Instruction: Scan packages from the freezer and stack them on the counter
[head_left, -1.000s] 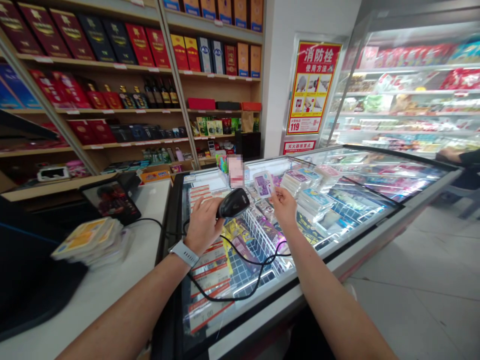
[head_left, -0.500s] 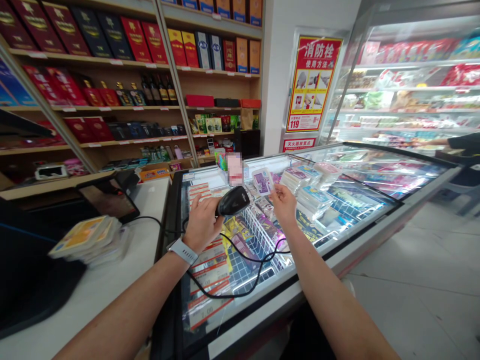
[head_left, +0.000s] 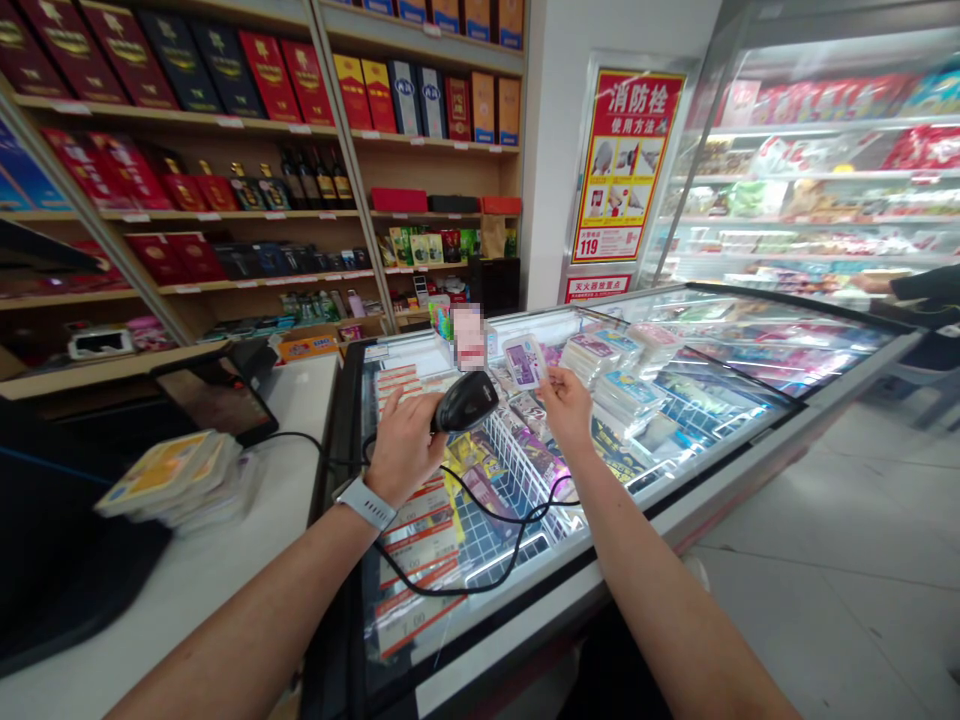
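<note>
My left hand (head_left: 405,445), with a pale watch band on the wrist, is wrapped round the handle of a black barcode scanner (head_left: 466,402). The scanner's head points right, over the glass freezer top, and its black cable (head_left: 450,592) loops below. In my right hand (head_left: 566,405) a small purple-and-white pack (head_left: 523,362) is pinched at its lower right edge, held up just right of the scanner, apart from it. Stacks of similar flat packs (head_left: 630,392) lie on the glass behind and right of my right hand.
A stack of yellow-labelled packs (head_left: 169,475) sits on the white counter (head_left: 289,500) at left, near a dark screen (head_left: 217,390). Price labels (head_left: 416,560) line the freezer's left side. Shelves of boxes stand behind. Another person's arm (head_left: 874,283) shows at far right.
At the far right, the other person's arm has shifted slightly right. My hands, the scanner and the held pack look almost unchanged.
</note>
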